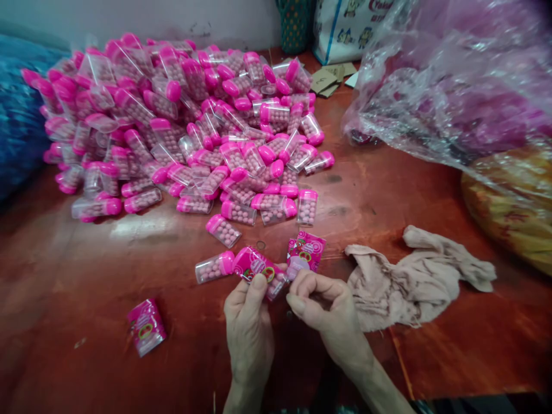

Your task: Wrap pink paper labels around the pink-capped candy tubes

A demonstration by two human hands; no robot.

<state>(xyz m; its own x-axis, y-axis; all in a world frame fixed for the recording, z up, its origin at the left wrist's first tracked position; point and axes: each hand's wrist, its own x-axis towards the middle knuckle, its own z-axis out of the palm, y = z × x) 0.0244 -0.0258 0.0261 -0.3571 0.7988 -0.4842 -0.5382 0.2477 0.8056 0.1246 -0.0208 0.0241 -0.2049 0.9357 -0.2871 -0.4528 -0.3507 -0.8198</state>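
Note:
My left hand (250, 322) grips a small clear candy container (276, 284) of pink balls, partly covered by a printed pink sleeve (254, 264). Its thumb presses on the sleeve. Close by on the right, my right hand (321, 302) has its fingers curled and thumb pressed in at the container's end; what they pinch, if anything, is hidden. Printed pink sleeves (311, 248) lie flat just beyond those fingers. Left of the held piece rests an unsleeved candy container (211, 268) with a pink cap. Another printed pink piece (146, 326) lies apart at lower left.
A large heap of pink-capped candy containers (172, 132) covers the table's far left. A crumpled beige cloth (405, 284) lies to the right. Clear plastic wrapping (435, 98), a yellow round item (513, 207), cardboard pieces (330, 79) and a blue bag (21, 115) surround the area.

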